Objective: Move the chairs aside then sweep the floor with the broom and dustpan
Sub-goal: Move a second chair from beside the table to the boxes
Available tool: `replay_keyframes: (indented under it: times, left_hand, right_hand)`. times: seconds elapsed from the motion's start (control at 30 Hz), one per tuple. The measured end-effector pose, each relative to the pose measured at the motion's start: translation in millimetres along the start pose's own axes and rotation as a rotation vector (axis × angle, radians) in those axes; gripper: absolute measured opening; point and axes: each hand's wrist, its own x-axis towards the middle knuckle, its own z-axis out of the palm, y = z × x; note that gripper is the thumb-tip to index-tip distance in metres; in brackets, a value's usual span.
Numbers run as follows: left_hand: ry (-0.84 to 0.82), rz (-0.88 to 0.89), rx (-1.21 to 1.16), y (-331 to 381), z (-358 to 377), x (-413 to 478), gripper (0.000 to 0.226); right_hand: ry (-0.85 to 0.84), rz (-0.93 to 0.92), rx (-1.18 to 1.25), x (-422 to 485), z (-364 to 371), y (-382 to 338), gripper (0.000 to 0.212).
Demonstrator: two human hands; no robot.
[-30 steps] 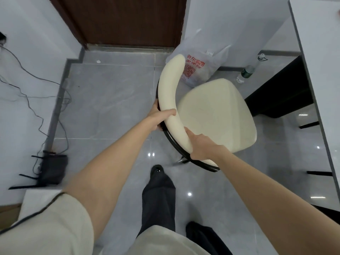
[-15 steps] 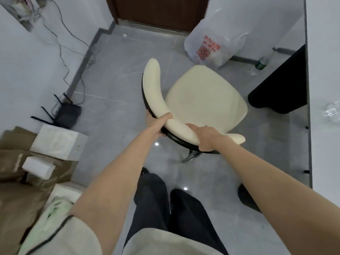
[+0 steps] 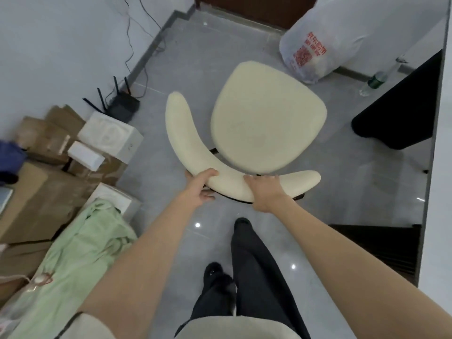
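Grey glossy tile floor (image 3: 171, 57) runs between white walls, with a dark door (image 3: 256, 6) at the far end. Boxes (image 3: 36, 187) and a router (image 3: 122, 107) sit at left, a bag (image 3: 315, 45) and a bottle (image 3: 371, 83) far right, beside a white counter (image 3: 442, 118). The cream chair (image 3: 266, 118) stands mid-floor. The left hand (image 3: 200, 185) and right hand (image 3: 263, 192) both grip its curved backrest (image 3: 181, 143), fingers (image 3: 259, 177) wrapped over the near edge.
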Motion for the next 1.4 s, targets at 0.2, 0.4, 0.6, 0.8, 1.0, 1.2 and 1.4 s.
replay_keyframes:
  times: [0.2,0.4,0.6,0.8,1.0,1.2,1.4]
  left_hand:
    - [0.081,-0.151,0.056,-72.5,-73.0,-33.8,0.057]
    - [0.228,0.059,-0.039,-135.0,-107.0,-69.2,0.063]
    - [0.432,0.424,0.343,-210.9,-99.9,-128.1,0.101]
    - [0.563,0.674,1.3,-284.4,-78.9,-184.0,0.045]
    - [0.174,0.455,1.978,-361.7,-64.0,-242.4,0.08]
    - [0.278,0.386,2.163,-421.1,-57.5,-283.0,0.079]
    - [0.281,0.378,2.27,-469.2,-56.4,-312.8,0.071]
  right_hand:
    - [-0.078,-0.055,-0.099,-63.9,65.8,-55.9,0.082]
    - [-0.072,-0.085,-0.11,-121.1,113.3,-72.1,0.085]
    - [-0.064,-0.134,-0.12,-168.2,151.4,-72.4,0.082]
    - [-0.039,-0.197,-0.185,-225.7,191.8,-50.6,0.077]
    - [-0.09,-0.261,-0.195,-307.0,242.2,-33.7,0.078]
    - [-0.112,-0.275,-0.154,-377.5,283.9,-32.3,0.073]
    - [-0.127,-0.224,-0.167,-430.5,322.1,-46.0,0.076]
